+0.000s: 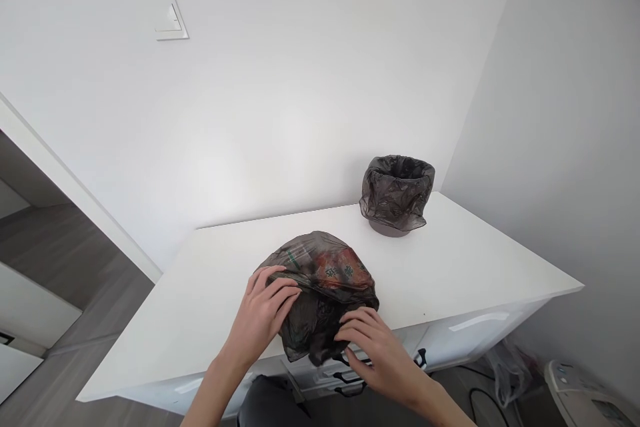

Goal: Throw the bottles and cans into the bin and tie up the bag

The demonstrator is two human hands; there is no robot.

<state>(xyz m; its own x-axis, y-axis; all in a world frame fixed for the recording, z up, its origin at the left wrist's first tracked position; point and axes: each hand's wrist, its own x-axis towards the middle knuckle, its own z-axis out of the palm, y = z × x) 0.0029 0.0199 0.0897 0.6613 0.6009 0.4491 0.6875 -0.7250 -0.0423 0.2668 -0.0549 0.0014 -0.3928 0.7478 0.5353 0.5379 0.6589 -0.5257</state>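
A dark see-through garbage bag (320, 260) lies at the front edge of the white cabinet top, with red-orange and green-marked packaging showing through it. My left hand (267, 307) grips the bag's left side, its fingers curled over the plastic and the thumb hidden. At the lower right, my right hand (370, 347) is closed on the gathered dark plastic, thumb below and fingers above. The loose mouth of the bag hangs down between my hands over the cabinet edge.
A small trash bin (390, 229) lined with another dark bag stands at the back right of the cabinet top (450, 267). Drawers with black handles are below. A light switch (173, 21) is on the wall. A white appliance (585, 393) and cables are at the lower right.
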